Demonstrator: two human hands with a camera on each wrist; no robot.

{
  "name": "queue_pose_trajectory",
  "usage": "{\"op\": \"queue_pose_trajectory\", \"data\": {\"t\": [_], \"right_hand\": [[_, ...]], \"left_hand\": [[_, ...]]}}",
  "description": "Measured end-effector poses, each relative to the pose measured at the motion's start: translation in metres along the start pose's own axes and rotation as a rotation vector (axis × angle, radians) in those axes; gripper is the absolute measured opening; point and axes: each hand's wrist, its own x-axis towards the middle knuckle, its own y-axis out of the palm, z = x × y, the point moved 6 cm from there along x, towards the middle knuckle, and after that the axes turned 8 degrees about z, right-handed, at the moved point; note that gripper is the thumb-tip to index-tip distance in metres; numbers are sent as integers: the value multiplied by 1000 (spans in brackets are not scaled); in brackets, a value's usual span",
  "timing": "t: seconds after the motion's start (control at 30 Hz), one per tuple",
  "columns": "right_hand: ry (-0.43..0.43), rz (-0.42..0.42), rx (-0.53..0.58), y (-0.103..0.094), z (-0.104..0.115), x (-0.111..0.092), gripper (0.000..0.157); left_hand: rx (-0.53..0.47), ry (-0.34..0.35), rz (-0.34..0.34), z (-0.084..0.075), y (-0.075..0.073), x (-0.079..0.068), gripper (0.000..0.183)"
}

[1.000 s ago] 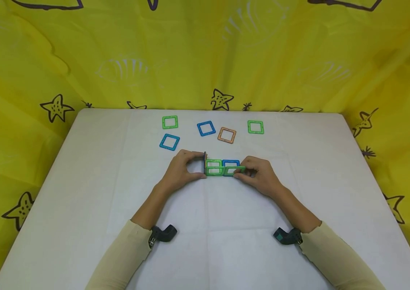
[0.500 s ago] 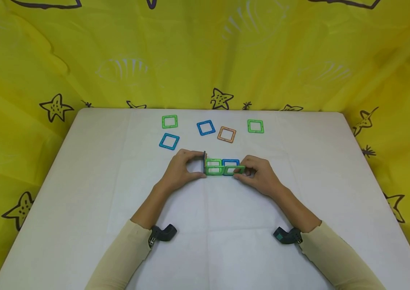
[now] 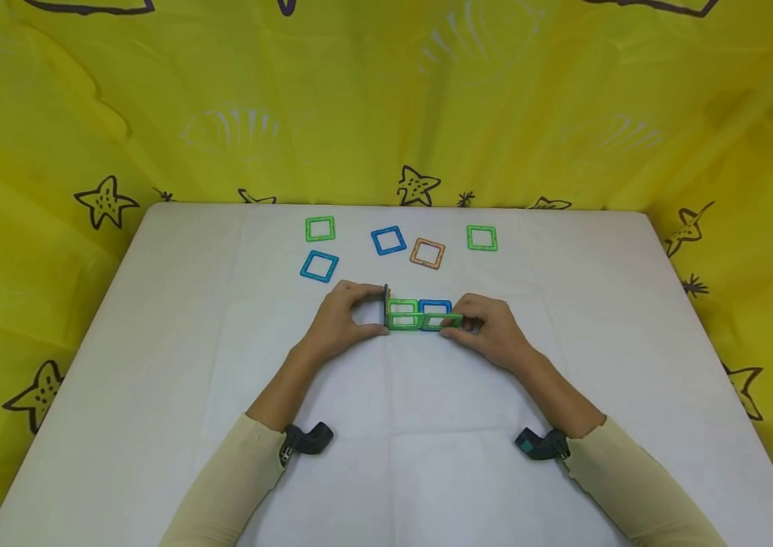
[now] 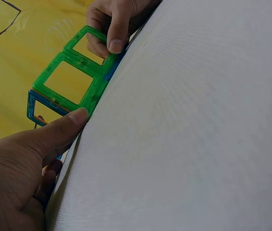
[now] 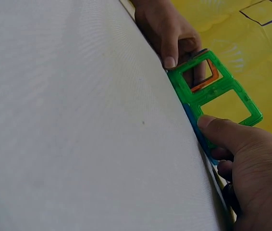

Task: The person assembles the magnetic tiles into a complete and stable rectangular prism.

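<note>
A yellow curtain (image 3: 359, 76) printed with dark-outlined starfish and pale fish is hanging around a table (image 3: 386, 395) covered in white cloth. In the head view, a person's left hand (image 3: 340, 320) is pinching a blue square plastic frame (image 4: 31, 103), thumb at its near edge and fingers reaching its far edge; the frame is standing upright at the nine o'clock end of a small assembly mid-table. The right hand (image 3: 493, 328), at three o'clock, is pinching a green square translucent plastic frame (image 5: 247, 101) between its thumb in front and its partly hidden fingers behind. That frame is standing edge to edge with a second green upright square (image 4: 49, 70), both forming the six o'clock side. Behind them, a flat green square (image 3: 403, 301) is lying beside a flat blue square (image 3: 435, 303). An orange square frame (image 5: 216, 74) is showing through the second green upright square in the right wrist view; how it is joined, one cannot tell.

Farther out, five loose frames are lying flat: a green one (image 3: 307, 229) and a light-blue one (image 3: 324, 254) toward ten o'clock, a darker blue one (image 3: 392, 249) at eleven, an orange one (image 3: 424, 264) at twelve, and another green one (image 3: 483, 248) between one and two. Beige sleeves (image 3: 236, 471) are covering the forearms, a black device (image 3: 311, 439) sitting at each cuff.
</note>
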Motion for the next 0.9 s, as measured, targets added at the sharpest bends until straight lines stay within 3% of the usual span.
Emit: {"op": "queue_pose_trajectory", "data": {"t": [0.9], "right_hand": [[6, 17, -17, 0, -2, 0, 23]], "left_hand": [[5, 8, 1, -1, -1, 0, 64]]}}
